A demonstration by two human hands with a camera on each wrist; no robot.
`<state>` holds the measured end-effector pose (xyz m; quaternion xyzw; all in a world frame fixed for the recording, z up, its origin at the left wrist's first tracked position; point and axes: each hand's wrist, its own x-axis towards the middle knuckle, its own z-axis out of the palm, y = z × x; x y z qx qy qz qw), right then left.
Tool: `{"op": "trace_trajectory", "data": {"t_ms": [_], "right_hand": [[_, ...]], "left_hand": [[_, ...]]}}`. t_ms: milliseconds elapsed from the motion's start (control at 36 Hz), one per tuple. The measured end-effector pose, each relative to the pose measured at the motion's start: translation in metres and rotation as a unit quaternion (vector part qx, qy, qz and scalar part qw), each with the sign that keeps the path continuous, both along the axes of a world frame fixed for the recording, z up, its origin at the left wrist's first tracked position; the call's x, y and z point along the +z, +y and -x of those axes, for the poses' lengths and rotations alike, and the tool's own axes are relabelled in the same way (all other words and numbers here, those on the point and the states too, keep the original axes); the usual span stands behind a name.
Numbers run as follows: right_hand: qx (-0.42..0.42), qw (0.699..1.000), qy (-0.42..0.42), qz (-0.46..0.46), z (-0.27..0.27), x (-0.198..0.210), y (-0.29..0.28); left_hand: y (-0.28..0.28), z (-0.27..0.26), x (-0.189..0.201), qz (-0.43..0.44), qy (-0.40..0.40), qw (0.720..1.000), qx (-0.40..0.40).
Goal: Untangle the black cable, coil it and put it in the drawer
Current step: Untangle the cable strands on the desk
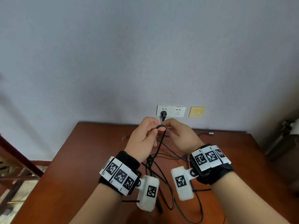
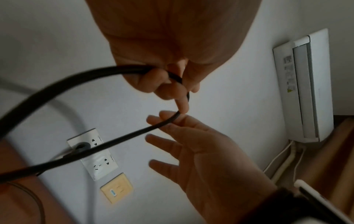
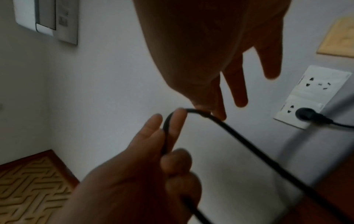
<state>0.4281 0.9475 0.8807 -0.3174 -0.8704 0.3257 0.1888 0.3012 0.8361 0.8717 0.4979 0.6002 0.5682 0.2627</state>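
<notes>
**Black Cable: Loop Held Between Both Hands Above Desk**

Black cable (image 1: 159, 143) rises from a tangled heap on the wooden desk (image 1: 90, 159) to a small bend held up in the air in front of the wall sockets (image 1: 170, 111). The left hand (image 1: 142, 141) curls its fingers and thumb round the bend. The right hand (image 1: 181, 136) pinches the same bend with thumb and forefinger; its remaining fingers are spread.

Status: untangling stage, as judged from the crossed strands below the wrists. No drawer is in view.

Hazards:
- A black plug (image 1: 163, 114) sits in the left socket. Whether its lead belongs to the tangle cannot be told; if so, pulling would strain plug and socket.
- Drawing the bend upward while strands cross below would likely tighten a knot.
- Loose strands run beneath the wrist-mounted cameras (image 1: 149, 192) and may snag them.
</notes>
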Motion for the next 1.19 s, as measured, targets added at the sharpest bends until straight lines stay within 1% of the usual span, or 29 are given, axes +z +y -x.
{"op": "trace_trajectory", "data": {"t_ms": [56, 83, 194, 222, 278, 361, 417, 472, 500, 556, 639, 694, 750, 833, 889, 917, 972, 1000, 1056, 1111, 1139, 1194], "right_hand": [[0.039, 0.999, 0.013, 0.020, 0.000, -0.001, -0.005], [0.036, 0.999, 0.023, 0.024, -0.001, 0.000, -0.008], [-0.034, 0.996, 0.087, 0.012, -0.006, -0.001, -0.014], [-0.028, 0.994, 0.106, 0.017, -0.008, -0.001, -0.016], [0.011, 0.991, 0.124, 0.058, -0.009, -0.002, -0.020], [0.056, 0.986, 0.096, 0.122, -0.011, -0.010, -0.024], [0.077, 0.986, 0.052, 0.137, -0.014, -0.019, -0.025], [0.093, 0.988, 0.011, 0.125, -0.015, -0.028, -0.027], [0.095, 0.988, 0.005, 0.122, -0.016, -0.031, -0.028], [0.085, 0.991, 0.011, 0.106, -0.019, -0.033, -0.027], [0.030, 0.998, 0.015, 0.061, -0.025, -0.029, -0.022], [0.000, 0.998, 0.044, 0.038, -0.029, -0.026, -0.019], [-0.015, 0.997, 0.074, 0.019, -0.031, -0.021, -0.018], [-0.029, 0.994, 0.107, -0.007, -0.031, -0.016, -0.015], [-0.028, 0.992, 0.119, -0.009, -0.031, -0.015, -0.013], [-0.025, 0.992, 0.120, -0.006, -0.031, -0.014, -0.012], [-0.012, 0.993, 0.114, 0.005, -0.031, -0.015, -0.012], [0.003, 0.994, 0.111, 0.016, -0.031, -0.015, -0.012], [0.049, 0.995, 0.087, 0.019, -0.031, -0.015, -0.013], [0.076, 0.994, 0.072, 0.007, -0.028, -0.015, -0.013], [0.072, 0.994, 0.077, 0.022, -0.027, -0.013, -0.014], [0.055, 0.990, 0.108, 0.073, -0.025, -0.008, -0.017]], "left_hand": [[0.001, -0.001, 0.003, -0.001, -0.034, 0.999, -0.006], [0.001, -0.001, 0.005, -0.003, -0.060, 0.998, -0.008], [0.003, -0.003, 0.011, -0.020, -0.156, 0.987, -0.023], [0.004, -0.003, 0.011, -0.025, -0.181, 0.983, -0.032], [0.006, -0.004, 0.011, -0.036, -0.229, 0.971, -0.055], [0.008, -0.006, 0.012, -0.055, -0.264, 0.960, -0.070], [0.008, -0.008, 0.013, -0.063, -0.245, 0.965, -0.069], [0.009, -0.009, 0.014, -0.071, -0.184, 0.979, -0.045], [0.009, -0.009, 0.013, -0.075, -0.147, 0.986, -0.025], [0.010, -0.007, 0.010, -0.086, -0.102, 0.991, 0.026], [0.009, 0.002, 0.007, -0.106, -0.111, 0.983, 0.102], [0.007, 0.007, 0.007, -0.112, -0.086, 0.979, 0.146], [0.004, 0.011, 0.006, -0.105, -0.051, 0.980, 0.164], [-0.001, 0.010, 0.006, -0.086, -0.021, 0.986, 0.144], [-0.002, 0.008, 0.007, -0.081, -0.016, 0.988, 0.133], [-0.002, 0.007, 0.007, -0.081, -0.025, 0.988, 0.132], [-0.001, 0.005, 0.011, -0.093, -0.070, 0.985, 0.124], [0.000, 0.003, 0.013, -0.099, -0.093, 0.984, 0.115], [0.003, -0.002, 0.018, -0.098, -0.104, 0.985, 0.096], [0.005, -0.006, 0.021, -0.075, -0.114, 0.990, 0.045], [0.006, -0.007, 0.023, -0.060, -0.121, 0.991, 0.005], [0.005, -0.007, 0.026, -0.032, -0.089, 0.994, -0.055]]}}
